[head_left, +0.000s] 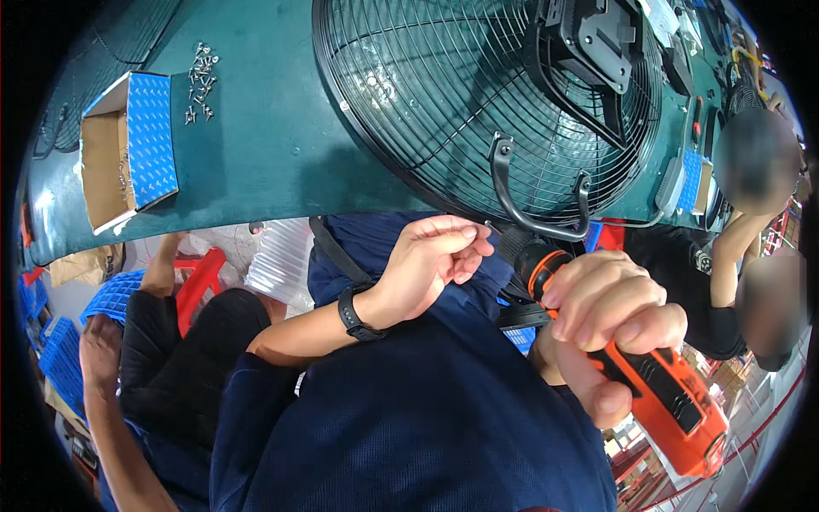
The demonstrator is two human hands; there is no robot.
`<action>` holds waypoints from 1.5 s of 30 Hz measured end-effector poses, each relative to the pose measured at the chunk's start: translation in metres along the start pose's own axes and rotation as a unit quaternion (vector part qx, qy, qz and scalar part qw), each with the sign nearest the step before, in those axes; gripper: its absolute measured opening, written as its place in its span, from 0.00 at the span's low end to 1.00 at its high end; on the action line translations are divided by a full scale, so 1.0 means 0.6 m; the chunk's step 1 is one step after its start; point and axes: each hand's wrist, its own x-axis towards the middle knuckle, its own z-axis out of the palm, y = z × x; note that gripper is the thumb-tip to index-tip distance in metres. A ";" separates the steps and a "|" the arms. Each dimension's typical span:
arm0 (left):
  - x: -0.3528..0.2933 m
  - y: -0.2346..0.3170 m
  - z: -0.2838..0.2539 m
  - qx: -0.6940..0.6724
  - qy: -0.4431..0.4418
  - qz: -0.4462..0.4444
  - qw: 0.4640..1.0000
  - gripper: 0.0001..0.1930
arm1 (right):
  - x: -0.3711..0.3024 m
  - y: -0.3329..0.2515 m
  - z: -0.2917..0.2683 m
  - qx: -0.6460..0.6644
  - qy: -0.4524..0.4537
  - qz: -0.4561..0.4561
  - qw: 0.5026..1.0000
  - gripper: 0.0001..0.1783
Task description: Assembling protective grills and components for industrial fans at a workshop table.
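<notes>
My left hand (429,263), with a black band on its wrist, is closed in a pinch just below the table edge. A small screw (488,224) shows at its fingertips. My right hand (607,309) wraps round an orange and black power screwdriver (682,408), whose front end points up and left toward the left fingers. Just beyond both hands, a round black wire fan guard (409,94) lies on the green table. A curved black handle (505,189) is on its near side, and a black box-shaped part (589,43) sits on it.
Loose screws (201,81) lie on the green table (264,128) at left, beside an open blue-and-white cardboard box (152,136). Another person's arm (107,384) is at lower left, near blue baskets (64,354) and a red stool (200,286). More people work at right.
</notes>
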 end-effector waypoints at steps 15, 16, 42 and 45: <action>-0.025 0.025 0.020 0.189 -0.078 0.089 0.975 0.13 | -0.062 -0.062 -0.081 0.107 0.183 -0.011 0.977 0.20; -0.027 0.026 0.026 0.216 -0.091 0.103 0.967 0.14 | -0.069 -0.078 -0.101 0.069 0.230 -0.049 0.970 0.19; -0.074 0.208 0.075 0.284 0.060 0.347 0.892 0.16 | -0.050 0.002 -0.300 -0.344 0.450 -0.043 0.823 0.08; -0.078 0.191 0.060 0.231 0.023 0.360 0.904 0.19 | -0.053 0.008 -0.299 -0.258 0.453 -0.048 0.852 0.08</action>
